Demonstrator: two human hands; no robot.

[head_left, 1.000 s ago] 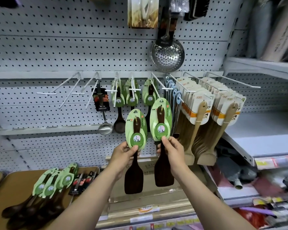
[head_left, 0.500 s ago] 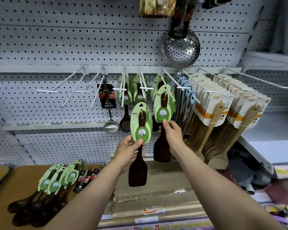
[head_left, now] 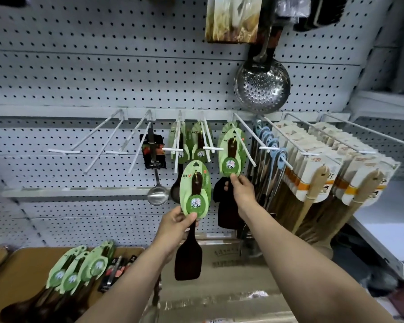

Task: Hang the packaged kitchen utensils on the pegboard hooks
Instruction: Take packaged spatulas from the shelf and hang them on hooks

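My left hand [head_left: 176,226] pinches the lower edge of a green card carrying a dark wooden spatula [head_left: 195,194], held upright in front of the pegboard [head_left: 103,73], below the hooks. My right hand [head_left: 239,186] pinches the bottom of a second green-carded spatula [head_left: 231,152] that sits up on a white double hook [head_left: 244,141], its hang hole around the prong. More green-carded utensils [head_left: 200,145] hang on the two hooks to the left. Two white hooks [head_left: 96,138] at far left are bare.
Several green-carded spatulas [head_left: 79,273] lie on a brown tray [head_left: 16,276] at lower left. A steel ladle [head_left: 156,173] hangs left of centre, a perforated skimmer [head_left: 261,85] above. Blue utensils [head_left: 273,150] and wooden spatulas [head_left: 313,183] crowd the hooks at right.
My right hand has lifted its spatula up and onto the white hook. My left hand has raised its spatula a little closer to the board. The view has tilted upward.
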